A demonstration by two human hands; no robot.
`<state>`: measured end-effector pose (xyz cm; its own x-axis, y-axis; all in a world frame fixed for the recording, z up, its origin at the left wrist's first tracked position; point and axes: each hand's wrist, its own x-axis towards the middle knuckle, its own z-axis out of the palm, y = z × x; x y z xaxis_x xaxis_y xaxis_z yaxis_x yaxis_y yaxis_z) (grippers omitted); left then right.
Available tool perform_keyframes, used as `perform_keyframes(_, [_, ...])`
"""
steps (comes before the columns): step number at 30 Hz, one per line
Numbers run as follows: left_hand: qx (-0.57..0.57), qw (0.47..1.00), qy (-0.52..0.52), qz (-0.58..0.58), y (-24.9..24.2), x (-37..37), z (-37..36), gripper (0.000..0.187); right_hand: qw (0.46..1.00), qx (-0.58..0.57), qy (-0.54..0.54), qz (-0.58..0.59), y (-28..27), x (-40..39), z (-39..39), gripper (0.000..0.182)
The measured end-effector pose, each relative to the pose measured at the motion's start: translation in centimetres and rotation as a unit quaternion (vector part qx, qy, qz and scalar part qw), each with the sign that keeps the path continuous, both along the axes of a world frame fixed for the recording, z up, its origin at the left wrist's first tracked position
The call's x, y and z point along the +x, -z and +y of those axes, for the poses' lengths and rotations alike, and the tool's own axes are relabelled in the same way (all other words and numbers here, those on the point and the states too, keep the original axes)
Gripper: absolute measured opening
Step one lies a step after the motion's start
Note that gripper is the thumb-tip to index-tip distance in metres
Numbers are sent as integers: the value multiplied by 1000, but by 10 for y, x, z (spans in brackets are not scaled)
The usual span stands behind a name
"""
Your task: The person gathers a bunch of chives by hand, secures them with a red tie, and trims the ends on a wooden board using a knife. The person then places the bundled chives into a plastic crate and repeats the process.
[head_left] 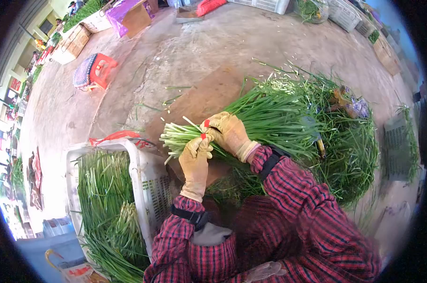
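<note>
White crate, left of and nearer the body than the fingers: packed with long greens. Grey crate well right of them, strands along its edge. Bunch at the fingers, pale ends left, leaves right. Right hand slants in, fingers gripping bunch; left hand points forward, fingers curled against near side, hold unclear.

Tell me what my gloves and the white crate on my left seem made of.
Gloves: probably rubber or latex, matte and yellowish, judging by the clinging wrinkles and snug cuffs. White crate: likely smooth, rigid plastic, given its rounded rim and slotted wall.
</note>
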<state>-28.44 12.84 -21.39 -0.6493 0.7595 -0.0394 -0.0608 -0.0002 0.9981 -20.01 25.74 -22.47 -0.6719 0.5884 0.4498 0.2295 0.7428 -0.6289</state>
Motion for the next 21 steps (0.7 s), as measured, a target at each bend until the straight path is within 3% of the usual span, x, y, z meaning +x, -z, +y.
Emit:
perform_keyframes(5, [-45, 998, 25, 31, 2, -6, 6, 18, 999, 31, -2, 10, 11, 2, 1, 23])
perform_keyframes(7, [-75, 996, 34, 43, -6, -9, 10, 18, 995, -99, 3, 14, -3, 8, -1, 22])
perform_keyframes(11, [-139, 985, 42, 88, -7, -10, 14, 18, 999, -12, -40, 26, 15, 10, 4, 25])
perform_keyframes(14, [-135, 980, 39, 143, 1, -14, 16, 17, 996, -19, -69, 45, 15, 12, 4, 28])
perform_keyframes(16, [-140, 951, 37, 274, 10, -17, 16, 17, 997, -34, -60, 27, -2, 15, -1, 28])
perform_keyframes(20, [-141, 952, 48, 267, 4, -14, 15, 18, 991, -122, -16, 58, 4, 9, -6, 28])
perform_keyframes(21, [-133, 975, 70, 166, -6, -13, 12, 19, 990, -124, -17, 58, 5, 8, -6, 28])
